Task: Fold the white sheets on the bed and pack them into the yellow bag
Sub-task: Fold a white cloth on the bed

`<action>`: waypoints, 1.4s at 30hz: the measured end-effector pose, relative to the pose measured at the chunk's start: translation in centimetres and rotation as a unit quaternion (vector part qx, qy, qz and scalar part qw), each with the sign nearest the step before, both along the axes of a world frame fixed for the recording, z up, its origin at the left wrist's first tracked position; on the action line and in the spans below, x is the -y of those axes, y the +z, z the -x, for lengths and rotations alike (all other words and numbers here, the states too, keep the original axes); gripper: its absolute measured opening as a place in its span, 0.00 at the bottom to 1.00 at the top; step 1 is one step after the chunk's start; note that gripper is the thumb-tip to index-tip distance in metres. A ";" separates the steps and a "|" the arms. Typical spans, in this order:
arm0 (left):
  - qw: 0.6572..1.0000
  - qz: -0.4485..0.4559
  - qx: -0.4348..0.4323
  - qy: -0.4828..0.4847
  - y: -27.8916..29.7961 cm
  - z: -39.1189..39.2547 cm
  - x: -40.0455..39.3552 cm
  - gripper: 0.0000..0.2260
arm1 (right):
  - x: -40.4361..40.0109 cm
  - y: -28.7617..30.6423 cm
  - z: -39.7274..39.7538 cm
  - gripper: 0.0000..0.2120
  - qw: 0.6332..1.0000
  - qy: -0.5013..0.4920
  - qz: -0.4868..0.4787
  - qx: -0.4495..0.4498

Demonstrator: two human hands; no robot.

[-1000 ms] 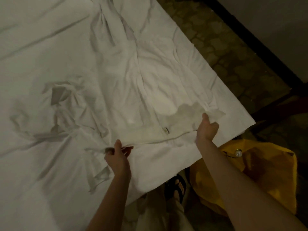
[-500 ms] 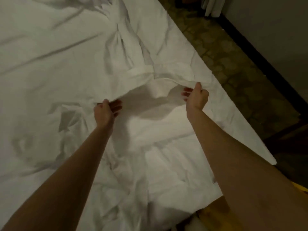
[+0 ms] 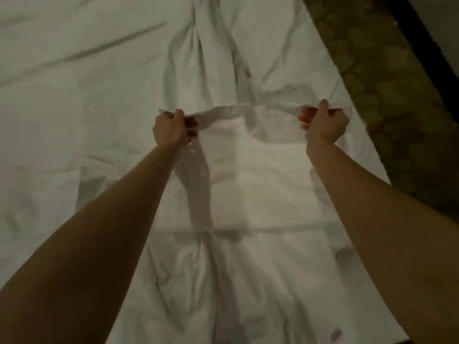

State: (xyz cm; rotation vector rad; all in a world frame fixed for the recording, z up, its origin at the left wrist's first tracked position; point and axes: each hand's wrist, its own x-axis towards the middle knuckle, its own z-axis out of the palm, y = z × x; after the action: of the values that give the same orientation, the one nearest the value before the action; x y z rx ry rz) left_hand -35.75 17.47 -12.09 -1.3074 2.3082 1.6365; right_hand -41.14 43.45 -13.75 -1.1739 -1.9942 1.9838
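A white sheet (image 3: 255, 175) lies on the bed, its near part doubled back over itself. My left hand (image 3: 171, 129) grips the left corner of the folded-over edge. My right hand (image 3: 325, 124) pinches the right corner of that same edge. The edge is stretched between both hands, lifted a little above the bed. Both arms reach far forward over the sheet. More of the sheet runs in long wrinkles toward the far side. The yellow bag is out of view.
The bed (image 3: 74, 100) is covered in white, creased fabric across the whole left side. Its right edge runs diagonally down the frame. Beyond it lies a dark patterned floor (image 3: 387, 78) with a black skirting strip (image 3: 422, 38) at the top right.
Both hands carried the sheet's near edge away from me across the bed, folding it over. The view tipped forward, and the yellow bag dropped out of sight.
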 end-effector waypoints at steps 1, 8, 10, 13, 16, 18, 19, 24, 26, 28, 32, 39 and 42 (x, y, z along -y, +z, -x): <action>1.000 -0.012 0.003 0.008 -0.4 0.4 0.0 0.14 | 0.2 -0.5 0.6 0.13 1.000 0.011 0.007 0.008; 0.991 0.122 0.013 0.043 -4.2 -2.7 2.2 0.22 | -0.4 -4.6 1.0 0.20 0.951 0.248 -0.182 0.042; 0.991 0.108 0.046 0.059 -4.7 -3.5 2.8 0.22 | -1.3 -5.3 1.2 0.22 0.906 0.314 -0.278 0.058; 0.994 0.072 0.031 0.070 -4.7 -3.3 2.8 0.20 | -1.8 -5.1 2.1 0.21 0.791 0.455 -0.404 0.062; 0.994 0.038 0.031 0.095 -5.1 -2.5 3.3 0.16 | -1.0 -4.8 3.3 0.17 0.745 0.538 -0.395 -0.001; 0.994 0.038 0.045 0.095 -5.5 -2.2 3.6 0.10 | -0.2 -4.4 4.1 0.16 0.732 0.573 -0.369 0.011; 0.993 0.038 0.046 0.099 -5.5 -2.1 3.8 0.11 | 0.1 -4.3 4.3 0.15 0.730 0.580 -0.360 0.033; 0.991 0.054 0.023 0.123 -5.4 -1.5 4.3 0.09 | 1.1 -4.3 4.5 0.09 0.750 0.535 -0.383 0.073; 0.988 0.070 0.005 0.135 -5.3 -1.6 4.4 0.09 | 1.3 -4.0 4.4 0.08 0.764 0.512 -0.389 0.041; 0.987 0.080 -0.002 0.139 -5.4 -1.8 4.4 0.13 | 1.7 -3.5 4.6 0.07 0.783 0.494 -0.377 0.001; 0.994 0.103 -0.010 0.043 -5.2 -1.1 4.1 0.20 | 3.3 -2.6 5.4 0.05 0.796 0.496 -0.344 -0.037; 0.983 0.158 0.078 0.042 -6.0 0.7 5.5 0.17 | 1.2 -4.2 5.6 0.12 0.749 0.511 -0.414 0.082; 0.985 0.143 0.062 0.073 -6.1 1.0 5.4 0.17 | 0.3 -3.9 7.0 0.11 0.745 0.469 -0.471 0.063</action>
State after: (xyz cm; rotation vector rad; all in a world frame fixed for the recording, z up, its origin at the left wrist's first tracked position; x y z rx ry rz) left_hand -36.71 12.08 -18.21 -1.6171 2.4936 1.2448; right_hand -48.11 43.12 -17.62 0.0029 -3.3488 0.5977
